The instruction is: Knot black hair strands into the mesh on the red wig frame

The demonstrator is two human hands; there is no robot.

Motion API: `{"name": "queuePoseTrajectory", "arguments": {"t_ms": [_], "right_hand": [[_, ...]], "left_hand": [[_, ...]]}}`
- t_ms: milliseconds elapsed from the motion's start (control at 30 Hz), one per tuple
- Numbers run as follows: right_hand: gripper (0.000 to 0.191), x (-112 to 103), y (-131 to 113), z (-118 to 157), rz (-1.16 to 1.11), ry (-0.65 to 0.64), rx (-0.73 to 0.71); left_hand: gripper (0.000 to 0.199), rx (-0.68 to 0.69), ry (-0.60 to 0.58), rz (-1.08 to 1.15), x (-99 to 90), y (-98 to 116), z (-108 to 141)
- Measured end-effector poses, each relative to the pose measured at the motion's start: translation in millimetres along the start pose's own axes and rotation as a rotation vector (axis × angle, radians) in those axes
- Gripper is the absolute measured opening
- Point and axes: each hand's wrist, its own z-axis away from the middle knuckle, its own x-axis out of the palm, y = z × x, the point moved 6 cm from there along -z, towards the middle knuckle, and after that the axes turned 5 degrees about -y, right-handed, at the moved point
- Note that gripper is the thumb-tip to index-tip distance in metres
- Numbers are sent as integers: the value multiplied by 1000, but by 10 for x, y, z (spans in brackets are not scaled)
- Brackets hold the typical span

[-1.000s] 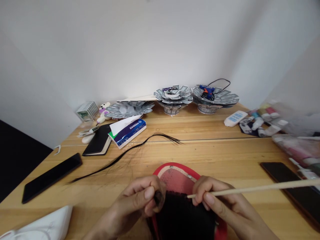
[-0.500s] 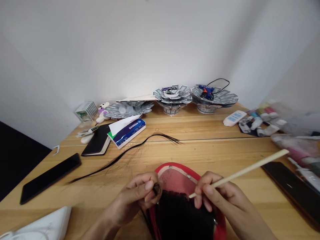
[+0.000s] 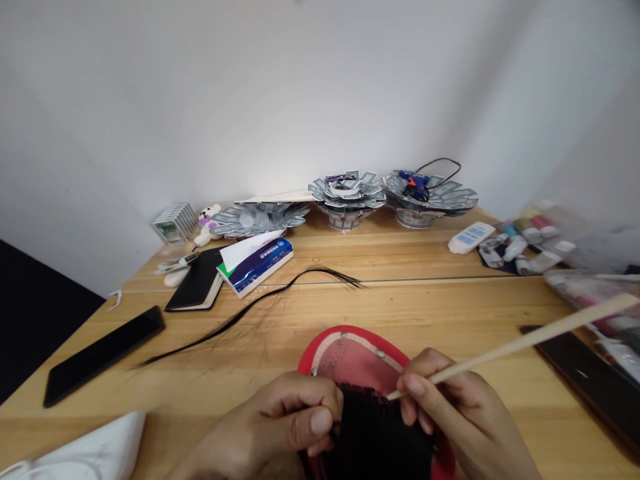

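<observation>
A red form [image 3: 313,347] with pale edging and small metal pins stands at the table's front, pinkish mesh [image 3: 350,365] stretched across it. Dense black hair [image 3: 377,437] covers its near part, with a ragged upper edge against the mesh. My right hand [image 3: 445,407] pinches a pale wooden stick [image 3: 520,341], whose tip meets that hair edge; any hook there is too small to see. Curled at the left side of the form, my left hand [image 3: 290,423] is closed on a dark strand of hair [image 3: 336,430], mostly hidden by the fingers.
A long hair bundle [image 3: 250,307] lies across the wooden table. Left are a phone [image 3: 105,353], a black notebook [image 3: 195,280], a tissue pack [image 3: 257,267] and a white device [image 3: 95,450]. Grey paper bowls [image 3: 345,200] line the wall; a dark flat object [image 3: 585,387] lies right.
My left hand has moved right and down over the form's left side, turning its knuckles up. My right hand has shifted slightly, and the stick's far end now reaches further right.
</observation>
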Motion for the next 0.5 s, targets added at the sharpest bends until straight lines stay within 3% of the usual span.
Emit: {"name": "queuePoseTrajectory", "arguments": {"t_ms": [167, 500], "right_hand": [[37, -32, -79, 12, 58, 106, -142], [29, -54, -107, 68, 177, 152, -298]], "left_hand": [[47, 13, -12, -21, 20, 7, 7], [47, 22, -3, -61, 29, 47, 10]]}}
